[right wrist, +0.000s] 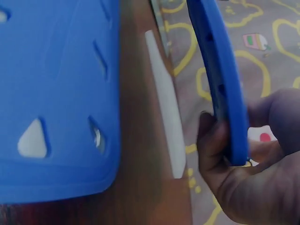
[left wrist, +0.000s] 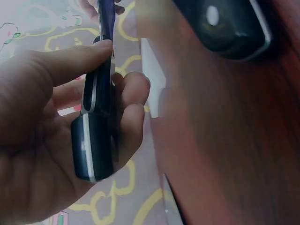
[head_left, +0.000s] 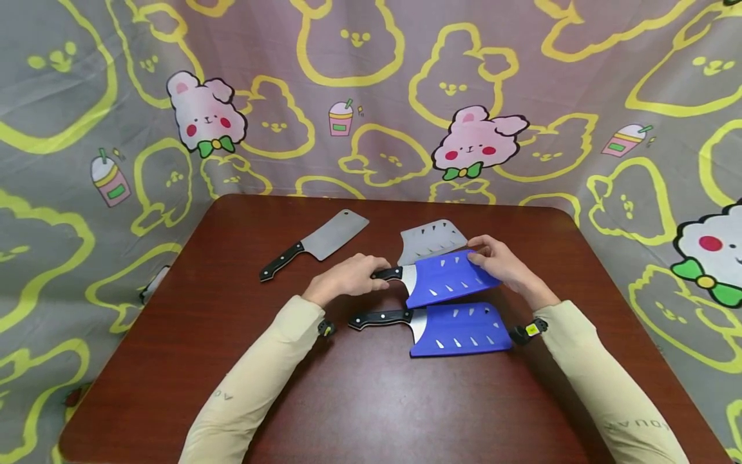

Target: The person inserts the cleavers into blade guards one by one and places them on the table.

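My left hand [head_left: 350,276] grips the black handle [left wrist: 93,145] of a cleaver, its thumb lying along the handle in the left wrist view. A blue blade cover [head_left: 443,280] with small slots encloses most of that blade; a strip of metal shows beside the handle. At the far end, my right hand [head_left: 501,264] pinches the cover between thumb and fingers. In the right wrist view the held cover [right wrist: 229,93] appears edge-on, raised off the table. Just below it, a second cleaver with a black handle [head_left: 379,319] lies in another blue cover [head_left: 464,332].
Toward the back left lies a bare cleaver [head_left: 333,235], its black handle pointing to the front left. A whitish blade cover [head_left: 429,240] rests behind the held cleaver. The brown table [head_left: 371,406] meets a patterned curtain [head_left: 382,154] at the back and sides.
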`<action>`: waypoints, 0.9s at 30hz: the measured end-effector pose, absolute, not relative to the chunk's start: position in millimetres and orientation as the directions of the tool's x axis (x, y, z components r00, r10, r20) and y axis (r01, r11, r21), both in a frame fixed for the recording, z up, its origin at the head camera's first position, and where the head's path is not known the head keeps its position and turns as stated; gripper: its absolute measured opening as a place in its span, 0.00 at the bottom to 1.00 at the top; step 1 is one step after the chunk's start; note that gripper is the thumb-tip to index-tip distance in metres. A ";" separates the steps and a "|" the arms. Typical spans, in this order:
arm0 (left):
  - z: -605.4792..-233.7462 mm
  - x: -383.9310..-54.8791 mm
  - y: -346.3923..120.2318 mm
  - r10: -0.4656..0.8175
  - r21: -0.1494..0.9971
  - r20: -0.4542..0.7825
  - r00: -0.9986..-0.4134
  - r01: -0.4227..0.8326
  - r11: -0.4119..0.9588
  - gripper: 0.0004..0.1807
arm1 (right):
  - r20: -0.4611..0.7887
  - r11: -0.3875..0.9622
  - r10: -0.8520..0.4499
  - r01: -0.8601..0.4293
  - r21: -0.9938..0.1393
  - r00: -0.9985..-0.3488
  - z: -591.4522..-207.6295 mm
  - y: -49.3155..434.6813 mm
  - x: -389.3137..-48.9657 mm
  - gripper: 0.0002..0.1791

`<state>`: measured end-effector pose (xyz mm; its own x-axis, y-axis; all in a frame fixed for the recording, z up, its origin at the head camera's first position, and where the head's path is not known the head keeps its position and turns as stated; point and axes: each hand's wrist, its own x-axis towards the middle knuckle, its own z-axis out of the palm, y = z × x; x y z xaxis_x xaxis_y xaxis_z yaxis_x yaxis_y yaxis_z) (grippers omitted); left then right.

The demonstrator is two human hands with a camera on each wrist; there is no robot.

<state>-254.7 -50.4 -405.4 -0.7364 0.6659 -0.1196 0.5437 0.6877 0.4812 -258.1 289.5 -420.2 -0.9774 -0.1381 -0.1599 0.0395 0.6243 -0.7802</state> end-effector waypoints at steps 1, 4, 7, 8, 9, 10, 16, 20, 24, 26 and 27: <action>-407.7 -256.0 -49.9 0.666 0.476 -0.124 -0.736 0.544 0.691 0.16 | -0.168 0.635 -0.151 0.035 -0.772 -0.974 -422.9 290.1 -259.6 0.21; -413.4 -259.1 -47.7 0.658 0.471 -0.141 -0.740 0.535 0.702 0.16 | -0.189 0.668 -0.193 0.013 -0.744 -0.963 -430.5 292.4 -262.8 0.20; -416.7 -261.3 -45.6 0.648 0.461 -0.159 -0.745 0.524 0.716 0.16 | -0.202 0.687 -0.213 0.001 -0.727 -0.956 -436.1 293.5 -265.0 0.21; -417.3 -261.8 -45.1 0.644 0.460 -0.165 -0.747 0.519 0.720 0.17 | -0.204 0.692 -0.216 -0.002 -0.722 -0.955 -437.2 293.4 -265.5 0.22; -417.9 -262.6 -44.7 0.641 0.455 -0.168 -0.749 0.518 0.725 0.17 | -0.208 0.697 -0.210 0.003 -0.717 -0.955 -438.2 292.8 -266.5 0.22; -418.6 -263.4 -44.5 0.637 0.448 -0.171 -0.752 0.517 0.730 0.17 | -0.206 0.699 -0.212 -0.001 -0.715 -0.955 -438.6 291.7 -267.3 0.23; -425.9 -270.9 -42.6 0.622 0.400 -0.169 -0.765 0.523 0.752 0.17 | -0.221 0.680 -0.199 0.028 -0.732 -0.955 -437.5 284.1 -272.3 0.26; -429.4 -275.5 -41.6 0.629 0.374 -0.153 -0.762 0.544 0.751 0.14 | -0.229 0.682 -0.201 0.031 -0.731 -0.952 -435.8 282.5 -273.3 0.27; -429.6 -277.2 -40.5 0.637 0.363 -0.154 -0.756 0.556 0.747 0.14 | -0.244 0.714 -0.190 0.037 -0.699 -0.951 -434.4 283.1 -271.7 0.28; -429.9 -277.6 -39.9 0.642 0.357 -0.153 -0.751 0.563 0.745 0.13 | -0.249 0.728 -0.187 0.035 -0.684 -0.950 -433.8 283.4 -270.6 0.28; -430.3 -277.9 -39.6 0.646 0.349 -0.149 -0.749 0.571 0.743 0.13 | -0.248 0.733 -0.185 0.034 -0.679 -0.951 -433.6 283.6 -270.2 0.28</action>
